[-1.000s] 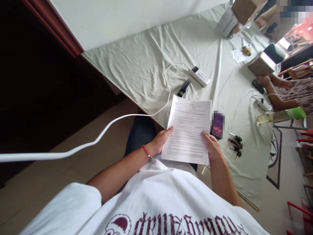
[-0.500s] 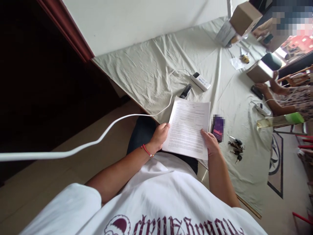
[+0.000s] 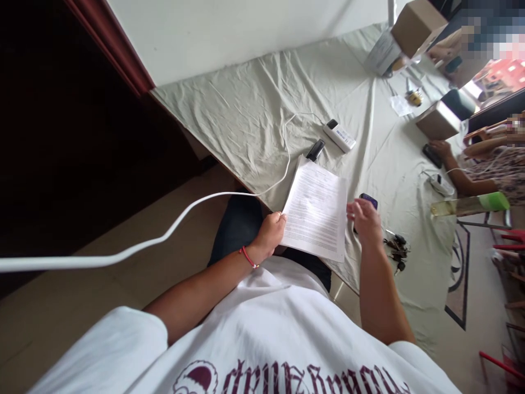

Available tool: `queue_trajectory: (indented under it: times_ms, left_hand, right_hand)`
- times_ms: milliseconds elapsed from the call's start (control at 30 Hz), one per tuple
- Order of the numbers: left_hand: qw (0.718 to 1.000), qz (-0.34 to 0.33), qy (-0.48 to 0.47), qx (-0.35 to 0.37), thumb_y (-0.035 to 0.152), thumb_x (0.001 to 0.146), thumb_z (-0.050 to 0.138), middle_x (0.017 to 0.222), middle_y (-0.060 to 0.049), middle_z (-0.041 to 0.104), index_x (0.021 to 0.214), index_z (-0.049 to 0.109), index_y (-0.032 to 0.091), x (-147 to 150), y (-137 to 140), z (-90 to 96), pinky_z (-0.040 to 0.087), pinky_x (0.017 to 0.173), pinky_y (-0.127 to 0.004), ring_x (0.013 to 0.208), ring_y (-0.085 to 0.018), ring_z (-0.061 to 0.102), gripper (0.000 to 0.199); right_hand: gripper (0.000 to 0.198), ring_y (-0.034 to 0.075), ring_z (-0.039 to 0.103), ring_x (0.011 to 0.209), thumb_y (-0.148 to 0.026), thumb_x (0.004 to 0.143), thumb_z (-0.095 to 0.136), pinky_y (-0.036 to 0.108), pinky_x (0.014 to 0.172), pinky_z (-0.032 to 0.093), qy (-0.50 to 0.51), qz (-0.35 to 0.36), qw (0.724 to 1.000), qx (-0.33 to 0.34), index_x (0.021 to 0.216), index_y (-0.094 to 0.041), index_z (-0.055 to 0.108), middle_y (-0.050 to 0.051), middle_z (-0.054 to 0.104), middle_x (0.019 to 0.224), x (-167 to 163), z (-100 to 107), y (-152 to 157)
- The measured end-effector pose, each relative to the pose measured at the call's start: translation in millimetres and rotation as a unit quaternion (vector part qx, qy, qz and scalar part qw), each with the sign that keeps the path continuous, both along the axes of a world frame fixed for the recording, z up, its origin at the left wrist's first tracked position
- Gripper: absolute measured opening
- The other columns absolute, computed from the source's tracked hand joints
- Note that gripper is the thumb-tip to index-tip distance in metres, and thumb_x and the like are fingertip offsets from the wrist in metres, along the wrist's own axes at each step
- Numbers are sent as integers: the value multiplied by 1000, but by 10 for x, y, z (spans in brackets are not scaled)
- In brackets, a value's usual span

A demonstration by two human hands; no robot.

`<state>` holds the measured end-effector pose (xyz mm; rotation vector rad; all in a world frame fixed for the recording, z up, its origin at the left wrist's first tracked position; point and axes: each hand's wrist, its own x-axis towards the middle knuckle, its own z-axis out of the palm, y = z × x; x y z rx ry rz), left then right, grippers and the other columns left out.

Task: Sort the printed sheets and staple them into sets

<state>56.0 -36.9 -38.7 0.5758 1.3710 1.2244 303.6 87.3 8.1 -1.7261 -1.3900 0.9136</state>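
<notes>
A stack of printed sheets (image 3: 315,210) is held over the table's near edge, tilted slightly. My left hand (image 3: 270,234) grips its left edge, thumb on top and the other fingers beneath. Just off the right edge is my right hand (image 3: 367,220), its fingers loosely apart and a little blurred, holding nothing. Beneath that hand lies a phone (image 3: 369,199), mostly covered. A dark handheld device (image 3: 315,150) shows past the top of the sheets, its lower part hidden.
Beyond the sheets, a white power bank (image 3: 339,137) with a white cable (image 3: 221,193) lies on the cloth-covered table (image 3: 246,104). Keys (image 3: 397,251) and a green-capped bottle (image 3: 467,204) are to the right. Cardboard boxes (image 3: 418,27) and another person's arm (image 3: 461,168) are farther off.
My right hand has let go of the sheets' right edge and moved right, over the phone. The left hand keeps its grip, and the stack has shifted slightly.
</notes>
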Motion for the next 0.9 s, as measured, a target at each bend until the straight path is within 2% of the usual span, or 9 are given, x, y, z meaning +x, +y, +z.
queue_trajectory:
  times_ms: [67, 167, 233, 333, 467, 567, 633, 733, 900]
  left_hand:
    - [1000, -1, -6, -4, 36, 90, 59, 59, 3, 47, 64, 48, 20, -13, 8, -12, 31, 56, -26, 58, -11, 40, 32]
    - [1000, -8, -24, -8, 37, 89, 60, 62, 2, 51, 66, 53, 19, -18, 2, -24, 35, 58, -27, 60, -13, 44, 30]
    - [999, -7, -42, -8, 39, 88, 60, 63, 1, 54, 67, 55, 19, -13, -3, -28, 38, 60, -27, 62, -14, 48, 29]
    - [999, 1, -39, -16, 40, 87, 58, 65, 0, 55, 67, 54, 19, -2, 4, -28, 38, 61, -28, 65, -15, 49, 30]
    - [999, -2, -21, -33, 36, 89, 55, 64, 1, 53, 65, 52, 19, 9, 33, -12, 34, 59, -28, 63, -15, 46, 30]
    - [999, -5, 8, -38, 31, 91, 52, 61, 2, 50, 63, 49, 20, 10, 41, -1, 31, 59, -28, 62, -14, 43, 31]
    - [999, -12, 26, -28, 30, 93, 50, 63, 1, 53, 64, 52, 20, -1, 35, -3, 32, 60, -28, 64, -15, 45, 31]
    - [997, -26, 67, -1, 29, 95, 51, 65, 0, 57, 66, 55, 19, -34, 20, -13, 34, 63, -29, 67, -16, 49, 31]
    - [990, -53, 132, 14, 25, 96, 51, 60, 1, 53, 61, 49, 21, -69, -15, -4, 31, 64, -29, 63, -15, 47, 35]
  right_hand:
    - [45, 23, 74, 92, -58, 80, 70, 39, 83, 63, -79, -5, 992, 98, 109, -23, 69, 4, 77, 96, -30, 116, 277]
    - [42, 24, 71, 110, -54, 90, 60, 46, 100, 57, -136, 78, 973, 167, 119, -24, 67, 7, 75, 114, -280, 232, 760]
    - [47, 28, 66, 122, -52, 92, 59, 52, 108, 51, -165, 127, 965, 162, 129, -23, 64, 10, 71, 128, -577, 234, 1089]
    - [56, 34, 55, 138, -52, 95, 55, 60, 116, 41, -214, 160, 955, 129, 143, -22, 56, 13, 61, 145, -1092, 149, 1540]
    - [58, 39, 41, 150, -48, 100, 48, 65, 124, 25, -256, 188, 943, 98, 149, -17, 49, 18, 53, 155, -1619, 16, 1958]
    - [59, 41, 41, 149, -46, 99, 51, 65, 125, 24, -285, 214, 934, 38, 148, -14, 50, 23, 51, 155, -1794, -66, 2073]
    - [59, 42, 40, 150, -41, 96, 55, 63, 126, 25, -314, 232, 921, 6, 146, -10, 52, 25, 48, 157, -1823, -122, 2062]
    - [59, 41, 34, 154, -34, 95, 53, 61, 127, 24, -345, 244, 906, 3, 149, -10, 50, 23, 40, 165, -1792, -198, 1973]
    - [62, 40, 31, 156, -34, 96, 50, 61, 129, 22, -352, 251, 902, -3, 153, -11, 47, 18, 35, 169, -1709, -229, 1807]
